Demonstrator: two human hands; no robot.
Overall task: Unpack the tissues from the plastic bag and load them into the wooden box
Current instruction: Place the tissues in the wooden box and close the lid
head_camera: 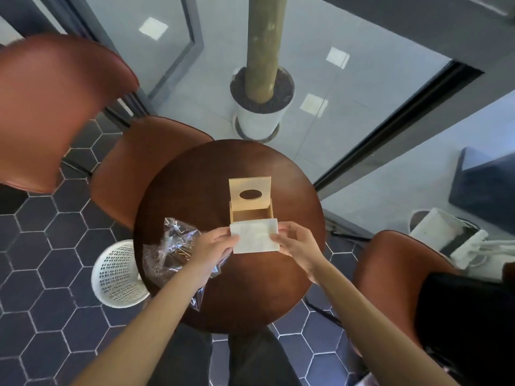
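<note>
Tissues [255, 236]: we grasp the stack with left hand [213, 247] and right hand [296, 240], just before the open wooden box [250, 203]; plastic bag [174, 246] left of box.

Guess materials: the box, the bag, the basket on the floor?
Box: pale unfinished-looking wood, probably thin ply or MDF; matte, flat panels, oval cut in the raised lid.
Bag: thin clear plastic film; crinkled, glossy highlights, table shows through.
Basket: white, likely moulded plastic; regular grid of perforations.
</note>
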